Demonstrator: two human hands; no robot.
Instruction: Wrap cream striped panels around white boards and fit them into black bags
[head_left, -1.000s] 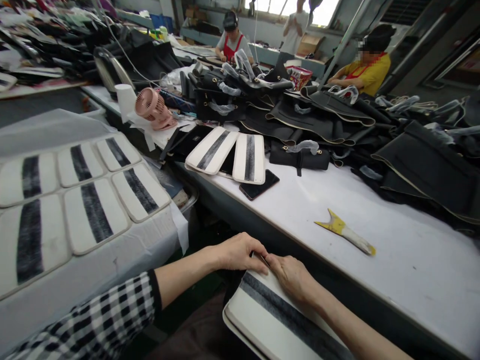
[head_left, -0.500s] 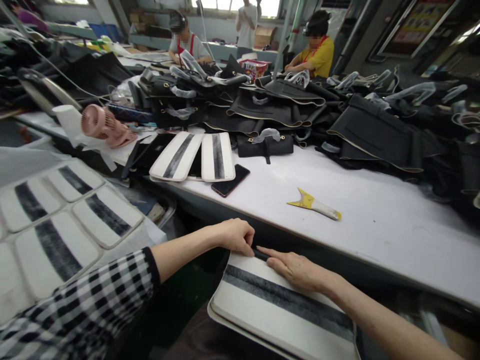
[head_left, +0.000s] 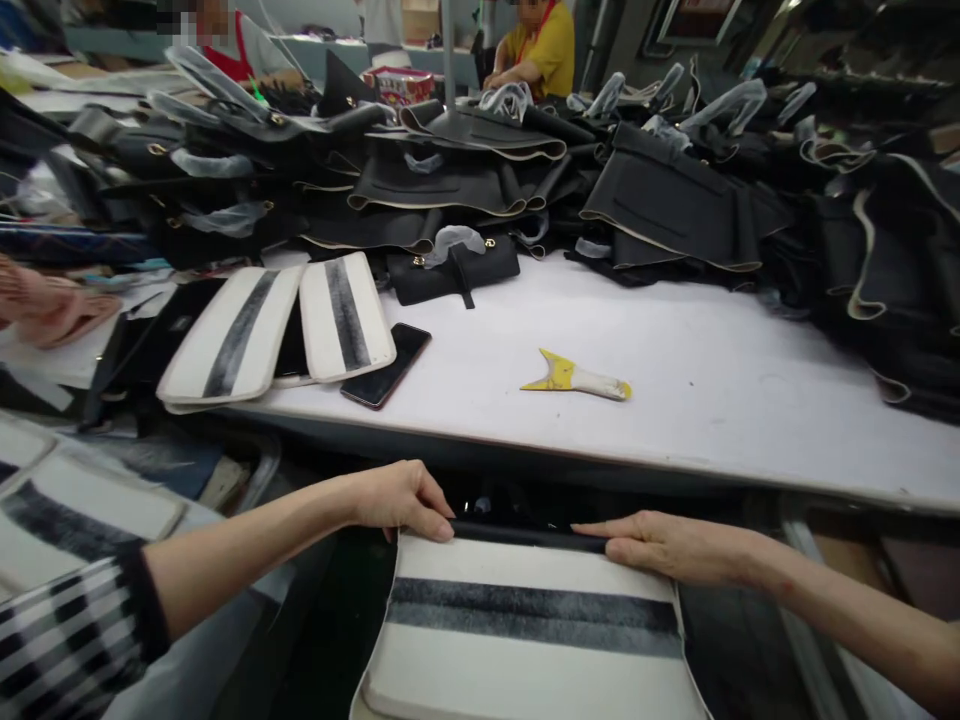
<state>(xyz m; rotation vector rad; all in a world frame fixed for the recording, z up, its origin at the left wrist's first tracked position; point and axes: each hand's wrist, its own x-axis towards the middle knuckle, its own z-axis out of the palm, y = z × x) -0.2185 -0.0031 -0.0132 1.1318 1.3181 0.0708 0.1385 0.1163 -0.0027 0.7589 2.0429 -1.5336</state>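
Note:
A white bag panel [head_left: 525, 625] with a dark, smudged stripe lies in front of me, its far edge bordered by a strip of black leather [head_left: 517, 535]. At its far left corner, my left hand [head_left: 409, 503] is closed, thumb on top and fingers curled over the edge. My right hand [head_left: 660, 542] holds the far right part of that edge, thumb on the white face and index finger stretched along the black strip. The fingers beneath are hidden.
Beyond the table edge lie a yellow-tipped tool [head_left: 574, 377], a phone [head_left: 386, 365], striped white panels [head_left: 345, 315] and a small black bag flap [head_left: 454, 268]. Black leather bag pieces [head_left: 675, 200] are heaped behind. More striped panels [head_left: 82, 500] lie at left. A co-worker in yellow [head_left: 547, 50] sits across.
My hands have moved apart along the panel's far edge, showing more of the black strip. The panel now lies squarer to me, and the view has shifted right.

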